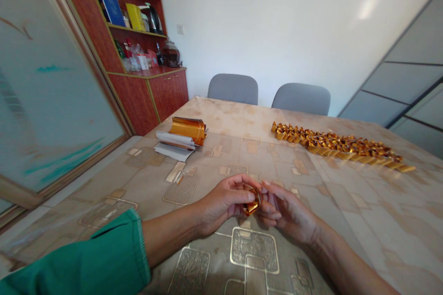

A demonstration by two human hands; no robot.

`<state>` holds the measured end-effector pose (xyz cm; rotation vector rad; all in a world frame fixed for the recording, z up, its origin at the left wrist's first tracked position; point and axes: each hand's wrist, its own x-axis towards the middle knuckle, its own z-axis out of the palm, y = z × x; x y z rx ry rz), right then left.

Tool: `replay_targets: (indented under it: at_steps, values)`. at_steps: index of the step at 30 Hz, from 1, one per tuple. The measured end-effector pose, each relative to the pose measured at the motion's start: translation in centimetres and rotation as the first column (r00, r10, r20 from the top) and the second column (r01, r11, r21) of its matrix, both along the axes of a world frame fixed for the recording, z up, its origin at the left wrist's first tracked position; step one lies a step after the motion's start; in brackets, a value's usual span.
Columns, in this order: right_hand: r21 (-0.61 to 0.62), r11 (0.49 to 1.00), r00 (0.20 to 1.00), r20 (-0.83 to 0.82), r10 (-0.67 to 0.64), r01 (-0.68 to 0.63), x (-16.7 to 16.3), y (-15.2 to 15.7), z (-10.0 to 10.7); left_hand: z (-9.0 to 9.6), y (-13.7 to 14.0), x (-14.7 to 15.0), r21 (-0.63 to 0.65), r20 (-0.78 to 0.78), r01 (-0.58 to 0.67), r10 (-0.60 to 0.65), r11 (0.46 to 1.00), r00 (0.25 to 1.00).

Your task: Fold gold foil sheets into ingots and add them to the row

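Nearest to the camera is a green sleeve (86, 258), which covers the upper part of the left forearm; the right forearm is bare. The two hands are close together above the surface (346, 212). The left hand (221, 205) is pinching a small folded gold piece (252, 203) between the thumb and the fingers. The right hand (292, 212) is just beside this piece, on its right side, with the fingers partly bent; I cannot tell if these fingers also grip it. I take the folded gold piece as the landmark for the other places.

Beyond it and to the left lies a curved stack of gold sheets (188, 130), with pale sheets (175, 142) touching it on the near side. Beyond the piece and to the right, well apart from it, many gold folded pieces (339, 145) lie closely in a long slanting group. Farther behind it, two grey chairs (233, 87) stand at the far edge of the surface. Far to the left of it is a reddish cabinet (134, 101) with open shelves.
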<state>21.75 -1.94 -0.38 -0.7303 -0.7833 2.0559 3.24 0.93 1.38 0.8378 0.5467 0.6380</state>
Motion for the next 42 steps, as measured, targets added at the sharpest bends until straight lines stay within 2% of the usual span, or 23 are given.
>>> replay_targets:
  at_steps: [3,7,15,18,20,22,25,30,36,42]
  values:
    - [-0.049,0.997,0.998,-0.009,-0.065,0.064,0.0,0.0,0.1,0.3,0.2,-0.2,-0.029,0.039,0.052,-0.051,0.998,0.998]
    - [-0.045,0.991,0.991,-0.035,-0.131,0.129,0.0,0.1,0.2,0.3,0.5,-0.2,-0.091,0.107,-0.018,0.027,0.996,0.994]
    - [-0.041,0.992,0.992,-0.036,-0.119,0.118,0.0,-0.1,0.1,0.0,0.7,-0.3,-0.069,0.049,0.028,-0.024,0.997,0.999]
    - [-0.055,0.991,0.991,-0.036,-0.126,0.124,0.2,-0.1,0.2,0.2,0.9,-0.4,-0.174,0.156,0.01,0.017,0.985,0.988]
    - [-0.052,0.985,0.983,-0.067,-0.171,0.167,0.3,-0.1,0.3,0.2,1.0,-0.5,-0.281,0.258,0.009,0.066,0.96,0.964]
    - [-0.046,0.978,0.973,-0.099,-0.208,0.204,0.3,-0.1,0.2,0.1,0.9,-0.4,-0.333,0.329,0.038,0.079,0.942,0.941]
    - [-0.005,0.981,0.977,-0.093,-0.193,0.194,0.0,-0.2,0.2,-0.2,0.3,-0.2,-0.281,0.363,0.047,0.06,0.959,0.93]
    - [0.125,0.986,0.993,0.021,-0.115,0.111,-0.3,-0.7,0.9,-0.3,-0.1,0.1,-0.136,0.294,-0.006,0.046,0.991,0.955]
    - [0.093,0.99,0.99,0.091,-0.112,0.103,-0.3,-1.0,1.4,-0.1,0.2,-0.1,0.04,0.093,-0.028,0.024,0.999,0.995]
    - [0.131,0.982,0.954,0.25,-0.167,0.138,-1.3,-1.3,1.3,0.0,-0.6,0.3,0.171,-0.123,-0.089,0.111,0.981,0.986]
